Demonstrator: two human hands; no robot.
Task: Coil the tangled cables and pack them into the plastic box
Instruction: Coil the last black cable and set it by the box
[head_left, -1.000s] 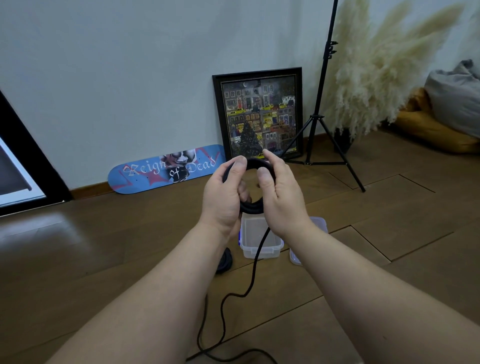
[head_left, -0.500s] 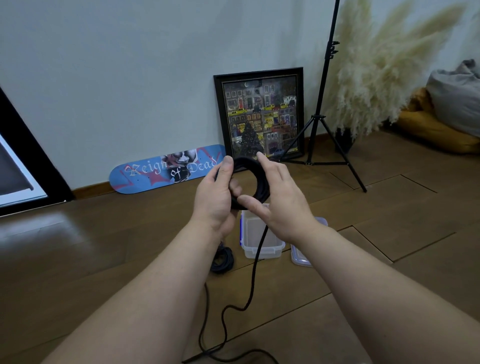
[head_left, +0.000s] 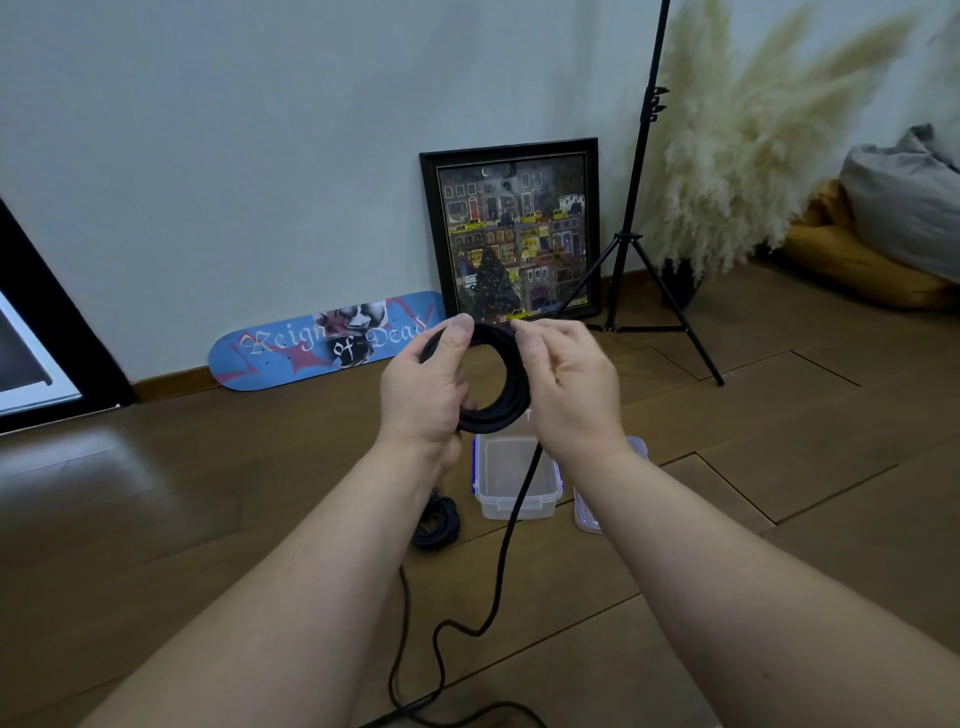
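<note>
In the head view, the left hand (head_left: 423, 400) gripped the black cable coil (head_left: 493, 379) upright above the clear plastic box (head_left: 517, 480), likely to keep the loops stacked. The right hand (head_left: 569, 382) pinched the coil's top, apparently laying on another turn. The loose cable tail (head_left: 498, 577) trailed to the floor (head_left: 779, 519), cut off at the frame's bottom. A second coil (head_left: 439, 522) lay left of the box, partly hidden by the left forearm; the lid (head_left: 587, 512) was largely covered too.

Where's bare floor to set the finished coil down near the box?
Bare floor: right of the lid toward the tripod, and left of the floor coil toward the skateboard. Crowded: around the plastic box, where floor coil, lid and the hanging cable meet.
</note>
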